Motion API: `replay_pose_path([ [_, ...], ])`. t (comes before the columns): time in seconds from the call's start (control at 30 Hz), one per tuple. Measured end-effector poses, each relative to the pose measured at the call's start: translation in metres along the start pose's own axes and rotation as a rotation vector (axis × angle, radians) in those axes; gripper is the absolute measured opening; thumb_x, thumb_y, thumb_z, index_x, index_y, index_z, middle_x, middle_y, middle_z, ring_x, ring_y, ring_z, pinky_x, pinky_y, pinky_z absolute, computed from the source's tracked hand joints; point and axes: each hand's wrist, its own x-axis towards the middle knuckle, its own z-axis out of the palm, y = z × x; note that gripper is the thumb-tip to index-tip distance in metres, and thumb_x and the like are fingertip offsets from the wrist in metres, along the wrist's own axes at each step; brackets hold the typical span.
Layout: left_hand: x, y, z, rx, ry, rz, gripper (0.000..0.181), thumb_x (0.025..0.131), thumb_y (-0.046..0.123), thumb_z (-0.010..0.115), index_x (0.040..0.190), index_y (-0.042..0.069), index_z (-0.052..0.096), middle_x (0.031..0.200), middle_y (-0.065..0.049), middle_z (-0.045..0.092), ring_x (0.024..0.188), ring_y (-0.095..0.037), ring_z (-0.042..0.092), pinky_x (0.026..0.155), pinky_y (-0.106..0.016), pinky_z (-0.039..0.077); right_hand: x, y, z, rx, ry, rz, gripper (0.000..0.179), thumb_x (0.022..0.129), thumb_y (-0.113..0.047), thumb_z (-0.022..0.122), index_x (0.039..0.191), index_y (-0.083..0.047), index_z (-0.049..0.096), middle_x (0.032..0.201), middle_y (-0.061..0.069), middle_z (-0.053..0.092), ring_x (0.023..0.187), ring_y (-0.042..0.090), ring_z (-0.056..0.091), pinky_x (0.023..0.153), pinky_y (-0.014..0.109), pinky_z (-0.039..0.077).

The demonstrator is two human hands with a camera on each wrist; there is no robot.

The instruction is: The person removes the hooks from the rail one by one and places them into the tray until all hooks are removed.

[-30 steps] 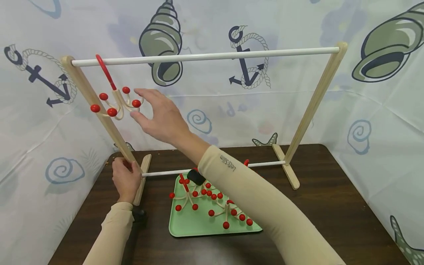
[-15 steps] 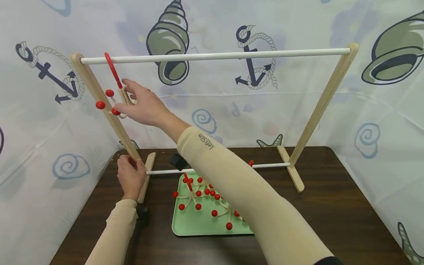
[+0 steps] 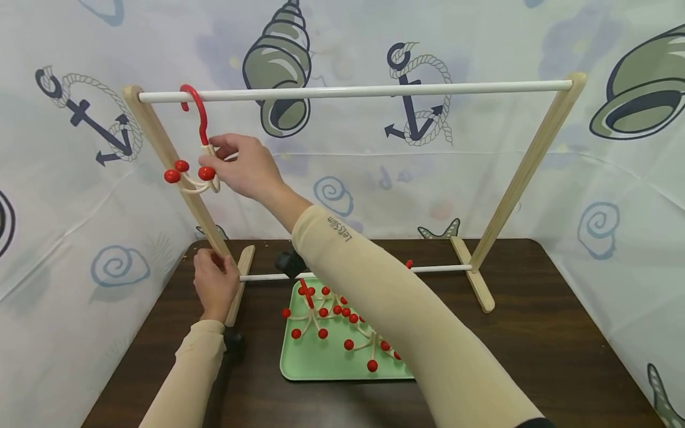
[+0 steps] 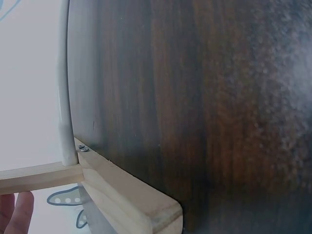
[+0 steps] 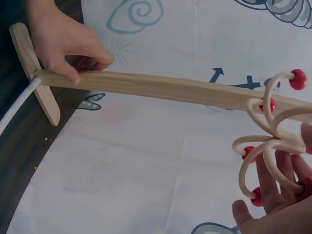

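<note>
A hook hanger with a red hook (image 3: 201, 119), cream curved arms (image 5: 273, 136) and red ball tips hangs from the white top rail (image 3: 342, 91) near its left end. My right hand (image 3: 243, 163) pinches the hanger's stem just under the red hook, thumb and fingertips at its right side. Some of its balls are hidden behind this hand in the head view. Low on the left wooden post (image 3: 171, 157), my left hand (image 3: 215, 285) grips the wood near its foot. In the right wrist view the left thumb lies along the post and the other fingers curl round it.
On the dark table (image 3: 524, 356), a green tray (image 3: 316, 365) holds several similar hangers, partly hidden by the right sleeve (image 3: 396, 297). A lower white rod (image 3: 439, 268) joins the frame's feet. The right post (image 3: 527, 169) stands at the far side. Patterned cloth (image 3: 342, 47) hangs behind.
My right hand has moved in from the hanger's right side and taken hold of its stem. The hanger has turned, so its hook's curve shows more sideways. My left hand stays on the post.
</note>
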Motion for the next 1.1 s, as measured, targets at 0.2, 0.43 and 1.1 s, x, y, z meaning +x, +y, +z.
replay_pose_path([
  [0.2, 0.0, 0.0, -0.001, -0.004, 0.004, 0.024, 0.025, 0.091, 0.015, 0.061, 0.105, -0.002, 0.051, 0.094, -0.02, 0.049, 0.083, -0.037, 0.052, 0.069, -0.053, 0.037, -0.003, -0.002, -0.008, -0.072, 0.038, 0.009, 0.031, 0.09, -0.027, 0.071, 0.12, -0.02, 0.07, 0.093, -0.01, 0.065, 0.083, 0.003, 0.055, 0.065, 0.019, 0.046],
  [0.43, 0.0, 0.0, -0.001, -0.006, 0.017, 0.039, 0.023, 0.091, 0.014, 0.06, 0.104, -0.003, 0.051, 0.093, -0.02, 0.048, 0.081, -0.038, 0.051, 0.068, -0.054, 0.037, -0.005, 0.001, -0.035, -0.088, 0.015, -0.042, 0.03, 0.093, -0.022, 0.068, 0.121, -0.014, 0.068, 0.097, -0.006, 0.066, 0.089, 0.005, 0.057, 0.069, 0.02, 0.048],
  [1.1, -0.001, -0.001, 0.001, -0.011, 0.017, 0.025, 0.025, 0.091, 0.016, 0.06, 0.105, -0.002, 0.051, 0.094, -0.021, 0.048, 0.081, -0.038, 0.051, 0.069, -0.054, 0.038, -0.077, 0.026, -0.109, 0.02, 0.032, -0.167, 0.033, 0.092, -0.013, 0.068, 0.124, -0.006, 0.064, 0.105, 0.004, 0.07, 0.09, 0.015, 0.065, 0.079, 0.03, 0.05],
])
